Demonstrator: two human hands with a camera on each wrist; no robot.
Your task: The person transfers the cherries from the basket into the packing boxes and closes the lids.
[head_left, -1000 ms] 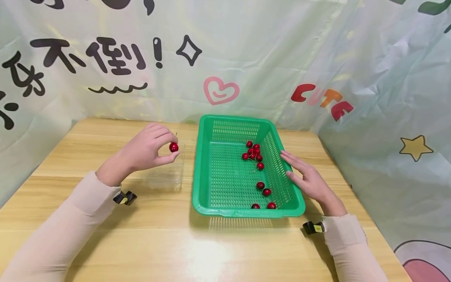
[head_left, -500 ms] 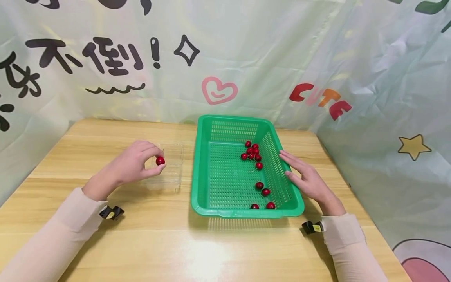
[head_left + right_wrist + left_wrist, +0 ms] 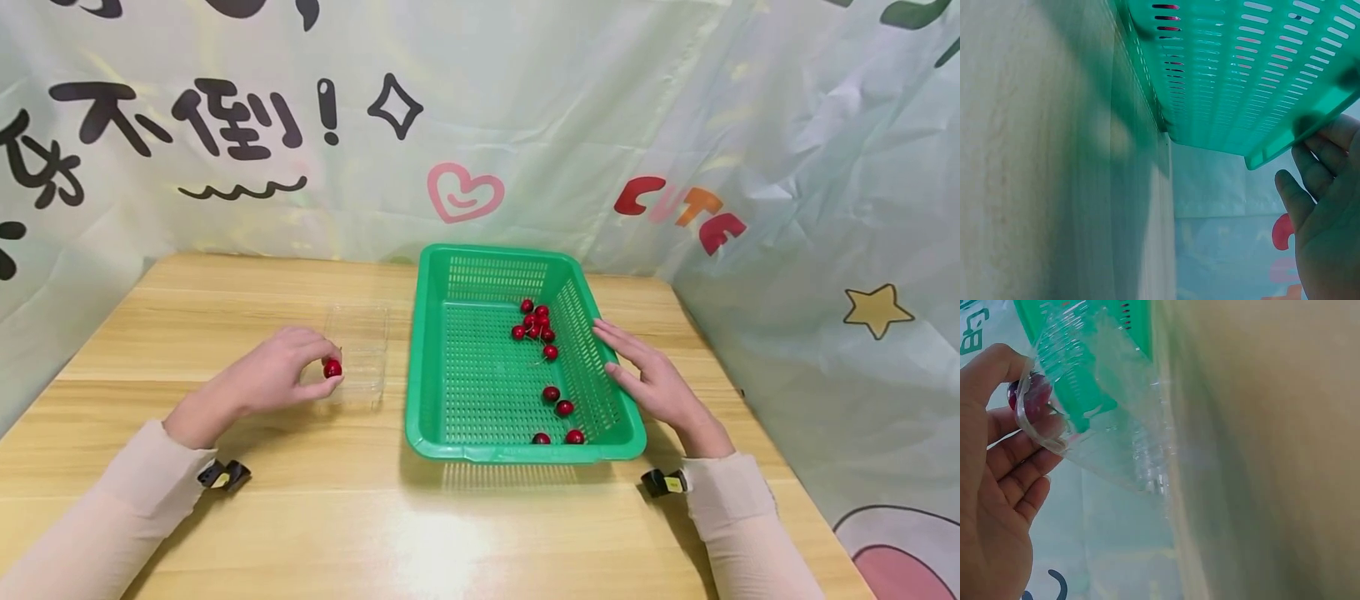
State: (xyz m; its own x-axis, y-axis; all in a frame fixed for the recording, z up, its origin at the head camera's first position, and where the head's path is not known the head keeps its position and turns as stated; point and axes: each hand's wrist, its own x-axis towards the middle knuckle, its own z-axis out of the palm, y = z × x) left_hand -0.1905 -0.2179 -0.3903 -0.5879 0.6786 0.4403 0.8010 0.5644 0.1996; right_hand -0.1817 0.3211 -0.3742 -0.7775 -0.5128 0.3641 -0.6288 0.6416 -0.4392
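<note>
Between thumb and fingertips my left hand [image 3: 279, 372] pinches a dark red cherry [image 3: 332, 368] by its sides, its stem pointing up. The cherry is at the near left part of a clear plastic box [image 3: 360, 337]; in the left wrist view it shows beside and partly through the clear wall [image 3: 1116, 434]. My right hand [image 3: 660, 385] rests its straight fingers on the right rim of a green plastic basket [image 3: 416, 367]. Several cherries [image 3: 534, 321] cluster along the right side inside the basket, with a few more cherries [image 3: 558, 400] nearer the front.
A light wooden table [image 3: 330, 517] carries everything. A printed pale cloth [image 3: 525, 125] hangs behind and along the sides. The basket stands just right of the clear box.
My left hand has moved left, toward me and down with the cherry, from above the clear box's right side to its near left part. The right hand stays on the basket rim.
</note>
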